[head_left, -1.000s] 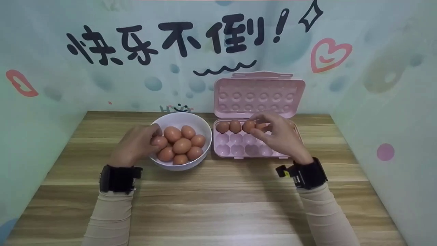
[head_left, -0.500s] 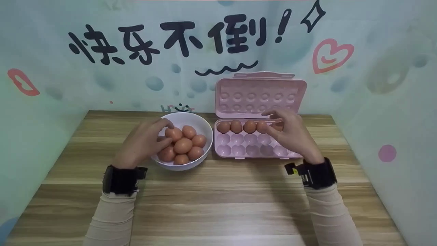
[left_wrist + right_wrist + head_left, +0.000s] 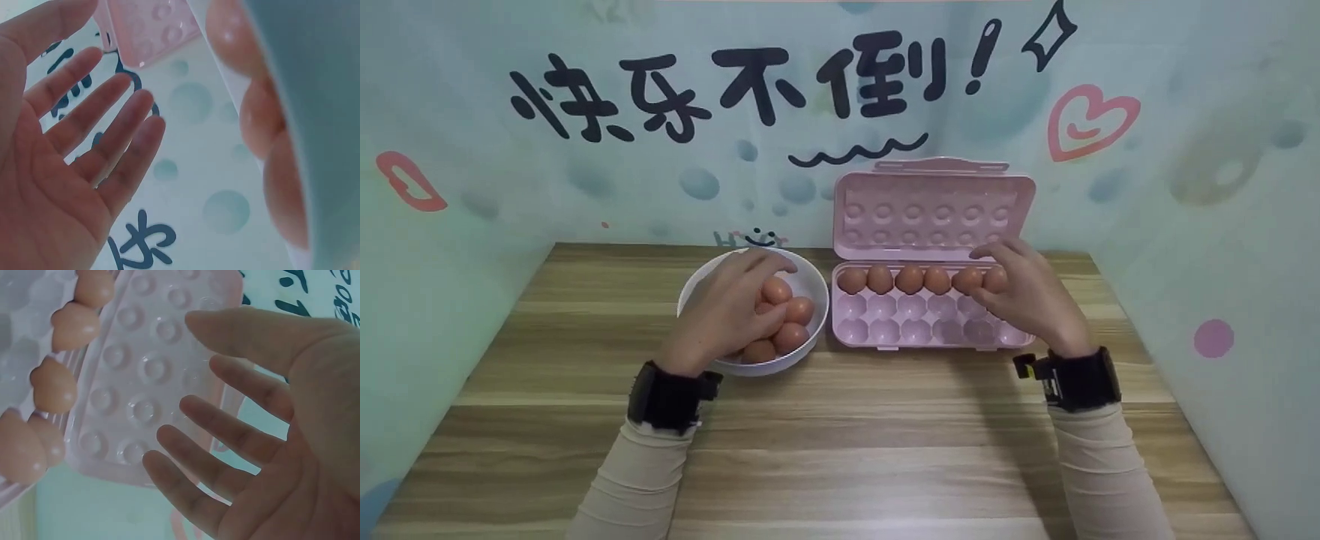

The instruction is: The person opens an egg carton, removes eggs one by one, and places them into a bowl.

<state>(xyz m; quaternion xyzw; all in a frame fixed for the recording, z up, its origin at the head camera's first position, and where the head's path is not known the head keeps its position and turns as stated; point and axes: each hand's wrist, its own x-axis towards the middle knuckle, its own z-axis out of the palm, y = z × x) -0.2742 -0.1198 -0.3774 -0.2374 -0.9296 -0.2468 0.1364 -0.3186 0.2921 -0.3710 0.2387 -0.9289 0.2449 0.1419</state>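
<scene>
My left hand hovers over the white bowl, its fingers extended and apart; the left wrist view shows nothing in its palm. Brown eggs lie in the bowl, some hidden beneath this hand. To the right, a pink egg box stands with its lid raised. Its back row holds brown eggs side by side, while the two front rows show bare hollows. My right hand is over the right end of that row, thumb in front of the eggs. In the right wrist view its fingers are spread, holding nothing.
Bowl and box stand side by side on a wood-grain table, near its back edge. A printed cloth with black lettering hangs behind and along both sides. Both wrists carry black strapped cameras.
The left hand has moved right, from the bowl's left side to over its middle. My right hand has slid right along the back row, uncovering more eggs there.
</scene>
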